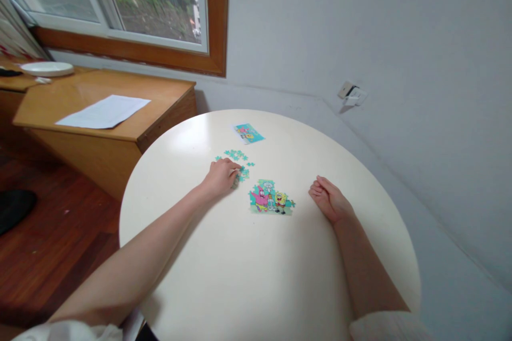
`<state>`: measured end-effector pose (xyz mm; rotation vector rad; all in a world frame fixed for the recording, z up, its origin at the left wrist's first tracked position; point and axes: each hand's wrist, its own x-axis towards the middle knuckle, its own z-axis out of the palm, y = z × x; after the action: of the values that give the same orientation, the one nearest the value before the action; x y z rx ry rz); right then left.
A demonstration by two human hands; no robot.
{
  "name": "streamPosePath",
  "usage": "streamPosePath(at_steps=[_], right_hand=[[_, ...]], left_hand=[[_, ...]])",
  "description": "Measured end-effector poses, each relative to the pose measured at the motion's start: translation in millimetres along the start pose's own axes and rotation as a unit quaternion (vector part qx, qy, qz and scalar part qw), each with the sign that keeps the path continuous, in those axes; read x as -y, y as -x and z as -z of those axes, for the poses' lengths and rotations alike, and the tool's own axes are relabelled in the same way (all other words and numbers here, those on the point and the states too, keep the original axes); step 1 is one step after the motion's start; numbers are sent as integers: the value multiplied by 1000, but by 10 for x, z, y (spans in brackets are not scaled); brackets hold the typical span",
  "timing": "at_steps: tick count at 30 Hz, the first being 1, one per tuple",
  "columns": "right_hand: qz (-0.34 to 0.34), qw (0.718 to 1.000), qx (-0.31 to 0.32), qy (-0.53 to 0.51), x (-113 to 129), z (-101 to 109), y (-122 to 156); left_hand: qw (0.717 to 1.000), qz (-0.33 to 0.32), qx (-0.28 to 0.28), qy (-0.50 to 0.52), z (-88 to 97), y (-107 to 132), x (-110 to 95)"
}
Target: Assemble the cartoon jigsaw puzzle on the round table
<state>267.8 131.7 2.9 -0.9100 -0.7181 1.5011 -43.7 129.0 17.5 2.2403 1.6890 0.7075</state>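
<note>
A partly joined jigsaw puzzle [270, 200] of cartoon figures lies flat mid-table, with ragged upper and right edges. Beyond it to the left is a loose cluster of teal puzzle pieces [236, 154]. My left hand [222, 177] rests over the near side of that cluster, thumb and index finger drawn together among the pieces; whatever lies between the fingertips is hidden. To the right of the joined puzzle, my right hand [330, 200] lies on the tabletop with its fingers curled in, holding nothing visible. A small picture card [248, 133] with the same figures lies behind the pieces.
The round white table [248, 277] stands close to the wall, which carries a socket with a plug [352, 94]. At left is a wooden desk [168, 96] with a sheet of paper [104, 111] and a white round object [47, 68], below a window.
</note>
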Motion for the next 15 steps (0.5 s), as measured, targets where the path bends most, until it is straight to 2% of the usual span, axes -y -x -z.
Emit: streamPosePath(at_steps=[6, 15], right_hand=[[-2, 1000, -3, -18, 0, -5, 1], [-7, 1000, -5, -25, -15, 9, -13]], left_hand=[[992, -56, 40, -103, -60, 89, -90], [992, -52, 29, -112, -60, 76, -67]])
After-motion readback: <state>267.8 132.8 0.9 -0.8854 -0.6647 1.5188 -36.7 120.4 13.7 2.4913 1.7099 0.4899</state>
